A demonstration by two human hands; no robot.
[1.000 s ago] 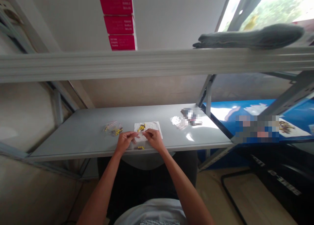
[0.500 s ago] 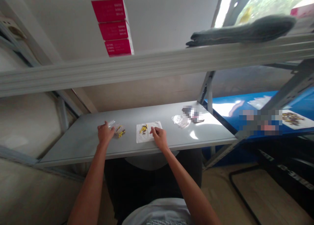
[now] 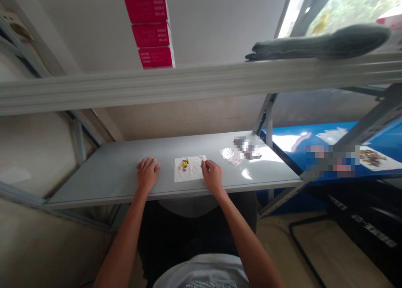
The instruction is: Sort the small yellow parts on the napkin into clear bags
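Note:
A white paper sheet (image 3: 192,170) lies on the grey shelf top (image 3: 109,175) with a small heap of yellow and dark pieces (image 3: 184,164) on it. My left hand (image 3: 147,173) lies over small clear bags of yellow pieces (image 3: 150,158), which it mostly hides; its fingers are curled down on them. My right hand (image 3: 212,175) rests at the sheet's right edge, fingers bent, fingertips touching the paper.
Clear plastic bags (image 3: 230,154) lie further right on the shelf top. A metal shelf beam (image 3: 188,81) crosses overhead with a grey cloth (image 3: 320,43) on it. Red boxes (image 3: 151,30) stand stacked behind. A blue surface (image 3: 298,139) lies to the right.
My hands parted from the middle. The left went out to the small bags on the left, then came back a little and now covers them. The right moved to the sheet's right edge.

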